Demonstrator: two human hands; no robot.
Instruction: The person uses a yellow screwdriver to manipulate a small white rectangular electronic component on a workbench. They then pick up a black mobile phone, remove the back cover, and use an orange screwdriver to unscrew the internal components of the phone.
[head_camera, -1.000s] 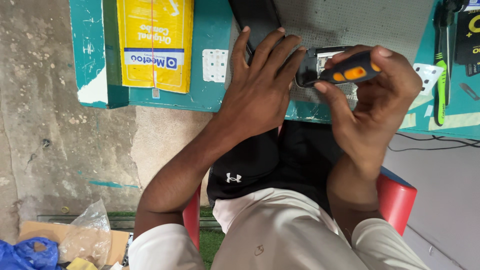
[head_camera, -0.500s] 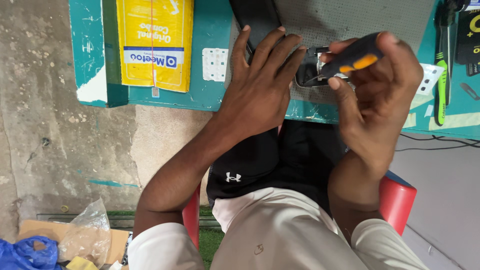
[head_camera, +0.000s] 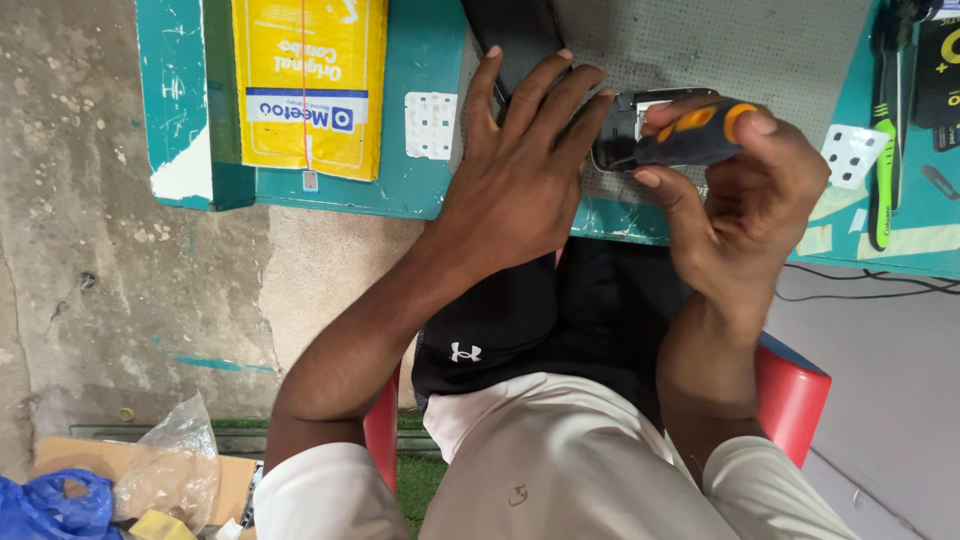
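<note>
Down at the far left, a cardboard box (head_camera: 120, 475) on the floor holds a blue bag (head_camera: 45, 505) and a crumpled clear plastic bag (head_camera: 170, 470). Up on the teal table (head_camera: 420, 190), a yellow packet (head_camera: 310, 85) lies flat, a small white keypad sheet (head_camera: 430, 125) just beside it. Now the left hand (head_camera: 520, 170): fingers spread, pressed flat on a dark phone (head_camera: 515, 35), pinning it to the grey mat (head_camera: 740, 50). Right next to it, the right hand (head_camera: 750, 195) is clamped round an orange-and-black screwdriver (head_camera: 690, 135), its tip end meeting a small grey device (head_camera: 625, 125) at the left fingertips. Far right, a green toothbrush (head_camera: 882, 150) lies along the table edge, with a red chair (head_camera: 790, 395) below.
</note>
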